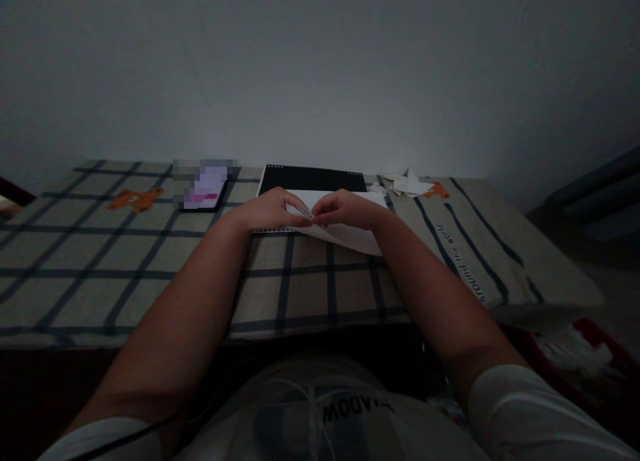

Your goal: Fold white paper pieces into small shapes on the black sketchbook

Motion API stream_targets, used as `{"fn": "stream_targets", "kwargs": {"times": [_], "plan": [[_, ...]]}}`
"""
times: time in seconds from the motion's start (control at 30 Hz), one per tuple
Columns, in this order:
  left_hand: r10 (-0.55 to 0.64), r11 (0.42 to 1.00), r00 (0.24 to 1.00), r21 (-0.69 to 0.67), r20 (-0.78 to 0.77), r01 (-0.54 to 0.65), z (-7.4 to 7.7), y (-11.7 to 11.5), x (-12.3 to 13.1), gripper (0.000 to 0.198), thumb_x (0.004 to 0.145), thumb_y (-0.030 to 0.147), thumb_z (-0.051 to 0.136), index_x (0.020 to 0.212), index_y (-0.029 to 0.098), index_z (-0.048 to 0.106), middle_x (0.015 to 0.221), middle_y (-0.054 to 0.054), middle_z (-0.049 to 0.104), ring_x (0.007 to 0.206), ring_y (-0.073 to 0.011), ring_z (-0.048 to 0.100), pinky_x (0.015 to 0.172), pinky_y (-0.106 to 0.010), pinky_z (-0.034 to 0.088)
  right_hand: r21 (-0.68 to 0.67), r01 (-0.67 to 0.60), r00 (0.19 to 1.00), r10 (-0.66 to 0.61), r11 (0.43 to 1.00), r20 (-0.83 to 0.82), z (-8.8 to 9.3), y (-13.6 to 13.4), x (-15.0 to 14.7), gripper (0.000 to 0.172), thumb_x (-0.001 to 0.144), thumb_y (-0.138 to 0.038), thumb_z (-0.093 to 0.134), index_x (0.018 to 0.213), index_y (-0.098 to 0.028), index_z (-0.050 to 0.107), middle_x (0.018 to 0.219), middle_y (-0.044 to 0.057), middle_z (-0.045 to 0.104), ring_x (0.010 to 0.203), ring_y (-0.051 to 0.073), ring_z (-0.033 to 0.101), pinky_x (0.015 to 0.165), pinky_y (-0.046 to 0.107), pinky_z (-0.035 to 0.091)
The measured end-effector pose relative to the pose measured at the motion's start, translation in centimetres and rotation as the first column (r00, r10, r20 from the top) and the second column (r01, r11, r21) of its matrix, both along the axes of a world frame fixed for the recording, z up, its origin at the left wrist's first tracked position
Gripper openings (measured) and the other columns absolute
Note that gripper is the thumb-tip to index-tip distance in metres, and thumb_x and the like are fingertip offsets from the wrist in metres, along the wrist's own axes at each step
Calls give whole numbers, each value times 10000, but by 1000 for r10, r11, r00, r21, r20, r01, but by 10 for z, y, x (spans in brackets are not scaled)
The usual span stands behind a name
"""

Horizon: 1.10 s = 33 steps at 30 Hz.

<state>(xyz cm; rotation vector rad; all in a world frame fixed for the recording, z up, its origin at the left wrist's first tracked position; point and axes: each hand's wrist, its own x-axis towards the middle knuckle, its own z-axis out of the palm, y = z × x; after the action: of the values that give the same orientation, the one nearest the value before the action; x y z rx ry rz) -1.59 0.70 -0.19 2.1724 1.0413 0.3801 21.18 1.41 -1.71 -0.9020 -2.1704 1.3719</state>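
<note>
Both hands meet over a white sheet of paper (353, 234) at the middle of the table. My left hand (267, 211) is closed on the sheet, its thumb and fingers pinching it near the line of small holes. Beside it, my right hand (347, 209) also pinches the paper, with curled fingers close to the left fingertips. The sheet's near right part bends up off the cloth. Just behind lies a black sheet or cover (315, 179) with punched holes along its far edge. The hands hide part of the paper.
A phone (205, 189) with a lit screen lies at the back left. Crumpled or folded white paper (406, 183) sits at the back right. A checked tablecloth (305, 287) covers the table, which stands against a grey wall (320, 74). A red container (600, 341) holds white scraps at lower right.
</note>
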Motion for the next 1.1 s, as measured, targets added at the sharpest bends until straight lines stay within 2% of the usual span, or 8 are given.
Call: {"fn": "stream_targets", "kwargs": {"times": [0.1, 0.23, 0.33, 0.53, 0.73, 0.9, 1.1], "plan": [[1, 1000, 1000, 17, 24, -2, 1, 0, 1, 336, 723, 483, 723, 870, 199, 824, 819, -17, 771, 780, -187, 671, 729, -265, 471, -4, 15, 1000, -15, 1000, -27, -2, 0, 1, 199, 739, -342, 755, 810, -158, 734, 754, 1, 675, 693, 121, 563, 682, 274, 429], [12, 999, 999, 39, 39, -14, 1, 1, 1, 288, 717, 434, 718, 869, 215, 825, 853, -13, 778, 818, -187, 683, 805, -276, 487, -98, 21, 999, -25, 995, -40, -3, -1, 3, 198, 735, -336, 752, 828, -162, 737, 745, -1, 679, 680, 121, 573, 671, 270, 443], [5, 1000, 1000, 11, 29, -6, 0, 0, 1, 288, 724, 414, 707, 889, 211, 827, 850, -18, 781, 802, -190, 685, 773, -275, 492, -126, 25, 999, -29, 992, -26, -2, -2, 3, 193, 722, -329, 757, 812, -159, 739, 731, -1, 677, 662, 118, 566, 657, 268, 441], [27, 1000, 1000, 13, -5, -27, 2, -3, 2, 295, 713, 435, 739, 876, 207, 831, 799, -13, 776, 729, -184, 669, 664, -257, 466, -66, 10, 1000, -10, 998, 0, -4, -1, 3, 182, 754, -322, 744, 826, -155, 748, 747, 2, 681, 670, 113, 556, 663, 267, 423], [16, 1000, 1000, 1, 16, -16, 1, -3, 2, 289, 724, 456, 732, 843, 210, 825, 756, -8, 764, 696, -167, 659, 636, -245, 451, -131, -2, 1000, -1, 991, -18, -5, -1, 1, 186, 748, -325, 748, 840, -164, 729, 755, -1, 669, 677, 118, 553, 660, 266, 430], [3, 1000, 1000, 25, 24, -4, 0, -1, 1, 316, 730, 468, 719, 868, 202, 819, 779, -11, 768, 729, -172, 669, 663, -248, 462, -32, -12, 1000, 12, 999, -2, -5, 0, 1, 164, 767, -322, 737, 812, -165, 719, 736, -10, 653, 681, 117, 541, 667, 267, 422], [32, 999, 998, 9, 48, -32, 3, -1, 0, 298, 709, 423, 718, 875, 199, 823, 847, -26, 784, 801, -196, 689, 734, -261, 497, -156, 2, 999, -7, 988, -34, -3, -1, 3, 170, 743, -315, 759, 823, -170, 719, 735, -5, 662, 682, 117, 566, 661, 258, 452]]}}
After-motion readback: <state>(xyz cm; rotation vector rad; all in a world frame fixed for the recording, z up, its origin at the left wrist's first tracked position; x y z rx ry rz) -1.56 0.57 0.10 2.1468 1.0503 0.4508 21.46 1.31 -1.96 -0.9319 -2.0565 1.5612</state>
